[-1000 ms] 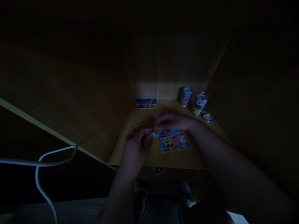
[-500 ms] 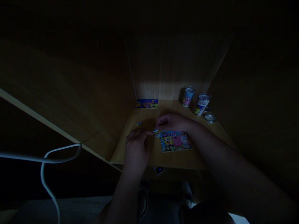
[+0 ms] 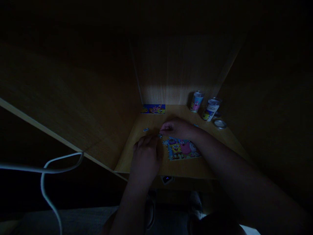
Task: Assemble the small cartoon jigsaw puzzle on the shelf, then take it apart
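Note:
A partly joined jigsaw puzzle (image 3: pixel 182 149) with cartoon figures lies on the wooden shelf, its left edge uneven. Just beyond its upper left corner, a small puzzle piece (image 3: pixel 160 136) sits between my fingertips. My right hand (image 3: pixel 175 128) reaches over the puzzle from the right, thumb and fingers pinched at this piece. Bent and closed, the fingers of my left hand (image 3: pixel 146 152) meet the same piece from the left; their tips are partly hidden. A loose puzzle piece (image 3: pixel 146 130) lies farther left. The light is dim.
Two cartoon-printed cans (image 3: pixel 196 101) (image 3: pixel 210 110) stand at the back right, with a round metal lid (image 3: pixel 220 124) beside them. A picture card (image 3: pixel 153 109) lies at the back left. Wooden walls enclose the shelf; a white cable (image 3: pixel 49 195) hangs at left.
Both hands have shifted slightly left, and the small piece between them has moved left, away from the puzzle. My left fingers have curled in more. A bluish bit now shows beyond my right wrist.

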A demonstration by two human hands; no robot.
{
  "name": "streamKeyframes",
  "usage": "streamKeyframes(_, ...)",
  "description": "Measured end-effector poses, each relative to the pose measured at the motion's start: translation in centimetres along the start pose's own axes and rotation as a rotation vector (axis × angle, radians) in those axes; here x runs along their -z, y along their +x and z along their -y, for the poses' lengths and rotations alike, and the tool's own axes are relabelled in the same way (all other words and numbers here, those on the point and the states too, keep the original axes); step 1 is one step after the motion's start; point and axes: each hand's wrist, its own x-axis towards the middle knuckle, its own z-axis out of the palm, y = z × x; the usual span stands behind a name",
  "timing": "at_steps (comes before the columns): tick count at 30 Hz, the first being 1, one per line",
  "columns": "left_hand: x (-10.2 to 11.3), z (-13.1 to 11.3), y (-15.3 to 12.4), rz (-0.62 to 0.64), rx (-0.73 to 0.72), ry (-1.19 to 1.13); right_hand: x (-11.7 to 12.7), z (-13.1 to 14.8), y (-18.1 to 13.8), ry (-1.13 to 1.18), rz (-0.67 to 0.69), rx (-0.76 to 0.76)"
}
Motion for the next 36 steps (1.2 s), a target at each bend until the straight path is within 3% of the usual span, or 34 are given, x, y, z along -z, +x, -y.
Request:
streamKeyframes(7,-0.1,-0.3,0.0,-0.027,0.021,0.044,2.3,-1.0,-0.8,-0.206,-0.264,-0.069)
streamKeyframes(14,0.1,1.6,0.3,-0.073,0.098,0.135,3.6,-3.1,-1.4,-0.228,-0.482,-0.2)
streamKeyframes(28,0.8,2.9,0.8,-0.046,0.129,0.044,4.0,-4.1,-1.5,-0.226,-0.516,-0.262)
streamKeyframes(36,0.5,3.1,0.4,-0.127,0.203,0.136,4.0,-4.5,-1.4,-0.189,-0.491,-0.24)
